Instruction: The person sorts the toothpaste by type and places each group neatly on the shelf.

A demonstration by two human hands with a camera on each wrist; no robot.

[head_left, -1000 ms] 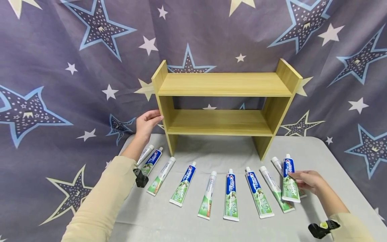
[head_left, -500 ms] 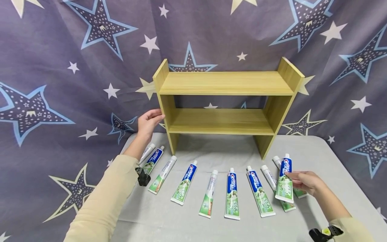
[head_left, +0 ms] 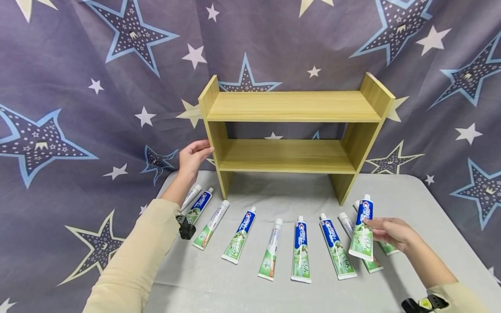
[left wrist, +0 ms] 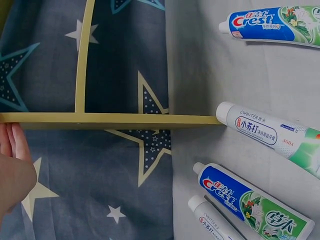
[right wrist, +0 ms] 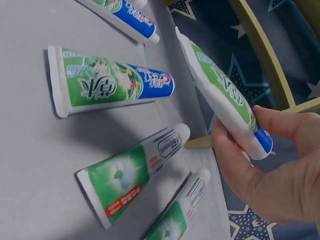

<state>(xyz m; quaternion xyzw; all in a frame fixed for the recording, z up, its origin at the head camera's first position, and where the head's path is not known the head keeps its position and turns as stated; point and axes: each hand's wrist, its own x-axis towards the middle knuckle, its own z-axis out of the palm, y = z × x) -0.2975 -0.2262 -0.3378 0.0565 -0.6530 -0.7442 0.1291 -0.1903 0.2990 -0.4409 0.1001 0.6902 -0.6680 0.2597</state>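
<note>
My right hand (head_left: 393, 234) pinches a blue and green Crest toothpaste tube (head_left: 363, 230) between thumb and fingers, near its blue cap half. In the right wrist view the held tube (right wrist: 222, 92) is raised above the table, tilted. Below it in the head view lie two white and green toothpaste tubes, partly hidden. My left hand (head_left: 192, 161) touches the outer left side of a wooden two-tier shelf (head_left: 289, 106), its fingertips against the panel. The left wrist view shows those fingers (left wrist: 19, 142) extended against the panel's face.
Several toothpaste tubes fan out across the grey-covered table (head_left: 219, 291) before the shelf, among them a Crest tube (head_left: 300, 250) and a white-green tube (head_left: 270, 250). Two tubes (head_left: 199, 206) lie by the left forearm. A star-patterned curtain (head_left: 98, 126) hangs behind.
My right hand has lifted the Crest tube slightly and carried it left, over the neighbouring white-green tube. The left hand stays at the shelf's side.
</note>
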